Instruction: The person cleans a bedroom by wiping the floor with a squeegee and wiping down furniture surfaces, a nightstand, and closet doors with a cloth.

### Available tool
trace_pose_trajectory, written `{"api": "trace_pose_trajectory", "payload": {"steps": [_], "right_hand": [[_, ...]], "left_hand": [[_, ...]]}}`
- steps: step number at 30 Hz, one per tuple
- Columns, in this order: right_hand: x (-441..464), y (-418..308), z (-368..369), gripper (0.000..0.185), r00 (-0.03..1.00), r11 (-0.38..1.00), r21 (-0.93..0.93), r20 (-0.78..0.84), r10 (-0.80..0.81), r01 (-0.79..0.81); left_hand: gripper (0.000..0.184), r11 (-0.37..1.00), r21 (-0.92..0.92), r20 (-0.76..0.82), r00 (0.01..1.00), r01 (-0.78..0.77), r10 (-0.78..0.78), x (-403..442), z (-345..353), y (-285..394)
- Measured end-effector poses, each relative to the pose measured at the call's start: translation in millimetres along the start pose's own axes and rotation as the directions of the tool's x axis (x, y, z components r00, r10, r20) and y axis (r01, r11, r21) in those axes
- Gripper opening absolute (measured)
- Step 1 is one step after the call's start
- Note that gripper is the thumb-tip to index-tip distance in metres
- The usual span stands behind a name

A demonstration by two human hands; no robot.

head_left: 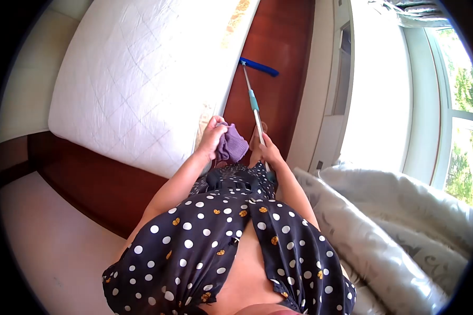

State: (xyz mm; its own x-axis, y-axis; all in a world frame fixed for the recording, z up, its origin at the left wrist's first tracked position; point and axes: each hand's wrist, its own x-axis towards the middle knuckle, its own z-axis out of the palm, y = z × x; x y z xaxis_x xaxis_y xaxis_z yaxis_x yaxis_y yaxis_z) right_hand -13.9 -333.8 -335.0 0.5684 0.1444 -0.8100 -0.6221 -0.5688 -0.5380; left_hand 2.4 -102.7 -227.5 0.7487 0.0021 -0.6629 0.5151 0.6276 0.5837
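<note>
My left hand (211,138) is closed on a bunched purple cloth (232,144), which hangs to the right of the fingers beside the mattress edge. In my right hand (269,150) is the pole (254,103) of a long-handled tool, white with a light teal section. The pole runs forward and slightly left to a long blue head (259,66), which rests on the red-brown floor (278,31) beside the mattress. The pole's near end lies against the dark polka-dot clothing.
A white quilted mattress (136,68) lies on a dark red wooden bed frame (89,181) at the left. White cabinets (320,79) line the right side. Silvery patterned curtains (383,236) bunch at the lower right, near a bright window (462,94).
</note>
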Motion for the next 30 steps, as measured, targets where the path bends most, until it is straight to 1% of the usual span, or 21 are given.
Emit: {"api": "trace_pose_trajectory", "payload": {"steps": [1,2,4,5,6,7,8,10,13,16,17,18,20,22,23,24,26,27,28,29,30], "right_hand": [[0.7,-15.2,3.7,0.058,0.999,0.981,0.192,0.042,0.032,-0.04],[0.2,-30.9,8.8,0.058,0.995,0.923,0.375,0.088,0.054,-0.083],[12.6,-66.4,18.4,0.058,0.994,0.876,0.472,0.073,0.077,-0.103],[29.8,-73.6,22.9,0.058,0.997,0.844,0.532,0.061,0.048,-0.073],[32.8,-89.9,16.1,0.059,0.997,0.826,0.559,0.065,0.049,-0.077],[38.0,-101.4,12.5,0.059,0.997,0.793,0.604,0.054,0.058,-0.079],[44.8,-112.0,8.1,0.06,0.997,0.759,0.647,0.045,0.066,-0.079],[61.7,-118.5,6.4,0.06,0.997,0.71,0.702,0.017,0.07,-0.062],[76.5,-132.9,-5.8,0.061,0.993,0.621,0.779,0.012,0.12,-0.085],[86.0,-146.0,-17.0,0.061,0.993,0.557,0.829,-0.017,0.117,-0.052],[91.1,-151.4,-18.3,0.059,0.994,0.541,0.84,-0.038,0.103,-0.024],[89.7,-152.1,-10.7,0.058,0.994,0.516,0.856,-0.04,0.105,-0.02],[88.8,-155.2,-4.0,0.06,0.995,0.443,0.896,-0.067,0.074,0.027],[95.2,-171.6,-5.4,0.061,0.994,0.396,0.913,-0.107,-0.001,0.098],[85.1,-165.9,6.8,0.061,0.992,0.424,0.901,-0.12,0.045,0.09],[86.7,-164.5,16.2,0.061,0.986,0.43,0.898,-0.144,0.087,0.094],[97.7,-165.5,21.0,0.057,0.987,0.498,0.86,-0.154,0.035,0.117],[105.2,-160.7,22.1,0.055,0.975,0.684,0.71,-0.222,-0.006,0.166],[110.0,-156.4,20.7,0.053,0.958,0.83,0.518,-0.279,-0.061,0.204],[116.7,-152.4,12.4,0.051,0.954,0.921,0.329,-0.276,-0.118,0.209],[118.3,-152.4,2.6,0.05,0.946,0.969,0.125,-0.272,-0.174,0.214]], "left_hand": [[0.012,0.999,0.036,-0.01,0.999,0.039,-0.039,1.9,5.4,-4.1],[0.013,0.996,0.086,0.012,0.999,0.029,-0.03,5.0,3.3,-11.3],[0.017,0.997,0.037,-0.04,0.997,0.061,-0.06,9.1,6.6,0.7],[0.019,0.994,0.083,-0.012,0.997,0.071,-0.07,14.5,7.5,10.1],[0.02,0.99,0.115,0.014,0.997,0.078,-0.08,18.5,9.0,16.2],[0.018,0.987,0.121,0.085,0.989,0.107,-0.117,19.2,12.2,25.0],[0.016,0.976,0.196,0.114,0.987,0.093,-0.117,19.1,17.5,30.9],[0.02,0.946,0.315,0.226,0.961,0.083,-0.159,18.9,12.0,31.9],[0.051,0.818,0.559,0.407,0.904,-0.133,-0.132,7.0,19.0,32.7],[0.063,0.779,0.605,0.425,0.894,-0.165,-0.141,5.7,27.3,25.7],[0.071,0.797,0.57,0.465,0.879,-0.201,-0.11,4.9,32.9,20.1],[0.071,0.796,0.567,0.477,0.873,-0.213,-0.106,0.6,32.7,14.6],[0.066,0.784,0.538,0.465,0.885,-0.31,0.03,0.8,35.9,6.4],[0.059,0.693,0.586,0.398,0.894,-0.419,0.204,17.2,36.6,-1.8],[0.052,0.606,0.622,0.386,0.867,-0.496,0.315,16.6,28.4,-17.7],[0.043,0.382,0.693,0.439,0.778,-0.611,0.449,11.5,33.0,-13.5],[0.037,0.265,0.752,0.427,0.752,-0.603,0.501,21.3,36.5,-7.3],[0.032,0.277,0.771,0.403,0.776,-0.573,0.485,21.0,40.6,-1.8],[0.031,0.271,0.765,0.41,0.767,-0.584,0.494,22.1,41.0,-0.6],[0.03,0.264,0.76,0.418,0.757,-0.594,0.502,23.8,41.8,0.9],[0.03,0.257,0.754,0.425,0.747,-0.605,0.511,26.7,43.2,3.3]]}}
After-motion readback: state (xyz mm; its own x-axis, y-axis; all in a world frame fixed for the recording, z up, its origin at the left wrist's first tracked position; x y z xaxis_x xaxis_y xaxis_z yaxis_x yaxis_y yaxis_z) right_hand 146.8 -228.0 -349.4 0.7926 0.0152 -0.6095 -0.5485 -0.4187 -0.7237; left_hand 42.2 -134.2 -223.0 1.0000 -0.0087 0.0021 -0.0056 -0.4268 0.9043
